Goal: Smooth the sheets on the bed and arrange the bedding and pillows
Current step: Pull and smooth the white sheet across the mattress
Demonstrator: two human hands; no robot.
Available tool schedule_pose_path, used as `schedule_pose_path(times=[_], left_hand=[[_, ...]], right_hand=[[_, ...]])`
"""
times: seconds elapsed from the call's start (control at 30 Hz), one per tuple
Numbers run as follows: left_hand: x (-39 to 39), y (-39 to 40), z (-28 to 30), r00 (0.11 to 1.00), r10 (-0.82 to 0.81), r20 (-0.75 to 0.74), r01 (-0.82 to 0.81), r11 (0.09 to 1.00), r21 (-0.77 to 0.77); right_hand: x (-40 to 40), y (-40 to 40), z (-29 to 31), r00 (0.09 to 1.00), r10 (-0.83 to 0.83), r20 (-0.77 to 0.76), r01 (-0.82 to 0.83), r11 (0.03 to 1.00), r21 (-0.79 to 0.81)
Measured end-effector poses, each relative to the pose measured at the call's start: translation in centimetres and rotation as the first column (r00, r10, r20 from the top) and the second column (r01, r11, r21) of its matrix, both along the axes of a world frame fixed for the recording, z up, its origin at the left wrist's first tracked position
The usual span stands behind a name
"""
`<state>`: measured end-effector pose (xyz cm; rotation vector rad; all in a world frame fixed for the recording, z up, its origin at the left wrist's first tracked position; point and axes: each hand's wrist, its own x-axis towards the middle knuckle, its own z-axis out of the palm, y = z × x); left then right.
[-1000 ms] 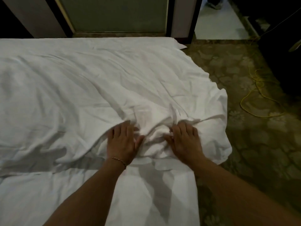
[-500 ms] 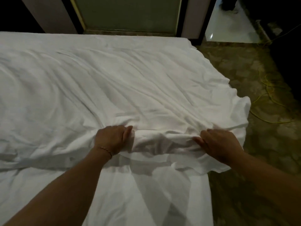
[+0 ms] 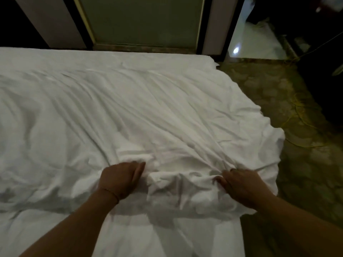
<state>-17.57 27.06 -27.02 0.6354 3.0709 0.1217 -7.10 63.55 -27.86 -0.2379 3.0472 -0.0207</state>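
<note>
The white duvet [image 3: 148, 112] was spread across the bed [image 3: 46, 234], its near edge bunched into a thick roll close to the foot-side corner, with the flatter sheet [image 3: 130, 238] exposed below it. The left hand [image 3: 120, 179] was closed over the left end of that roll, fingers curled into the cloth. The right hand [image 3: 243, 184] was laid on the right end, thumb and fingers apparently pinching a fold, though the blur left the exact hold uncertain. No pillows were seen in this view.

The step in hand was judged to be the drawing-out of the gathered edge. For this to be done well, the roll would need to be pulled taut between the two hands first, then drawn toward the foot of the bed in one even motion, so that the diagonal creases running up the cover are taken out rather than pushed sideways. The overhang at the right corner [image 3: 267, 164], which drooped over the carpet [image 3: 306, 164], would want watching, lest more cloth be dragged off that side.

Against the frame of a second before, the hands were found much farther apart: then they had been pressed flat, side by side, on one crumpled heap; now they were set at either end of a stretched roll, and the left had been closed into a fist-like grip.
</note>
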Motion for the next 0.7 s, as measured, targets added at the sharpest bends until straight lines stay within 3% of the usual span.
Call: schedule_pose_path(times=[0.1,0.2,0.33,0.47,0.6,0.7], left_hand=[[-2.5,1.0,1.5,0.999,0.046,-0.008,-0.046,0.998,0.044],[-5.7,1.9,3.4,0.997,0.032,-0.076,-0.019,0.986,0.167],[-11.4,3.9,5.9,0.985,0.014,-0.170,0.010,0.990,0.138],[-16.2,8.3,7.4,0.995,0.085,-0.049,-0.080,0.992,0.098],[-20.8,15.3,6.0,0.984,0.130,0.121,-0.144,0.983,0.116],[-24.3,19.7,4.5,0.976,0.176,0.130,-0.187,0.980,0.074]], right_hand=[[-0.6,0.2,1.0,0.983,0.012,0.184,-0.021,0.999,0.044],[-0.9,-0.2,3.2,0.971,-0.013,0.240,0.020,0.999,-0.028],[-6.1,0.6,8.3,0.982,-0.114,0.152,0.110,0.993,0.035],[-14.8,2.4,10.4,0.941,-0.317,-0.120,0.332,0.932,0.142],[-23.2,4.8,8.5,0.913,-0.389,-0.125,0.398,0.916,0.053],[-28.7,7.6,6.2,0.866,-0.497,-0.049,0.491,0.865,-0.102]])
